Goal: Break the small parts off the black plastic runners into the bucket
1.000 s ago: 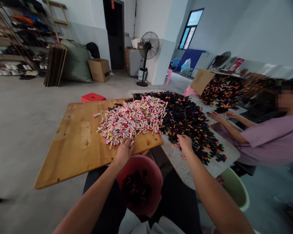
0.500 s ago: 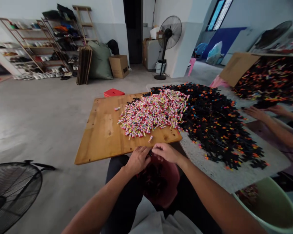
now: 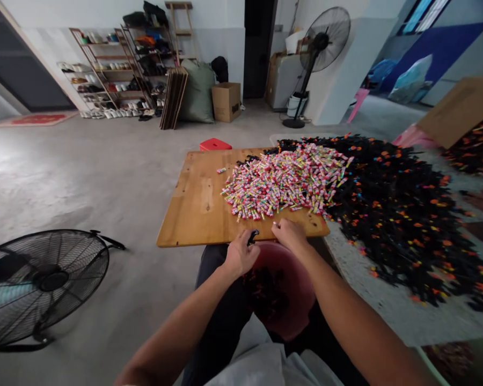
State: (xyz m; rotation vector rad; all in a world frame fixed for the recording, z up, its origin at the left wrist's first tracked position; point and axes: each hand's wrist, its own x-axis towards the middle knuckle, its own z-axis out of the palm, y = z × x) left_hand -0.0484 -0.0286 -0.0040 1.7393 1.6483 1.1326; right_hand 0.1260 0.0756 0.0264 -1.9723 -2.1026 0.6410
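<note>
Holding a black piece (image 3: pixel 253 237), the left hand (image 3: pixel 240 254) had separated from the closed right hand (image 3: pixel 291 235), contents unclear, apparently allowing independent handling beside the wooden board (image 3: pixel 193 214).

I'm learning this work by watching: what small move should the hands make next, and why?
Probably bring the right hand to the black piece: the left hand holds it, the right fingers seem to pinch a small pale thing, and both hands are close together by the wooden board.
</note>
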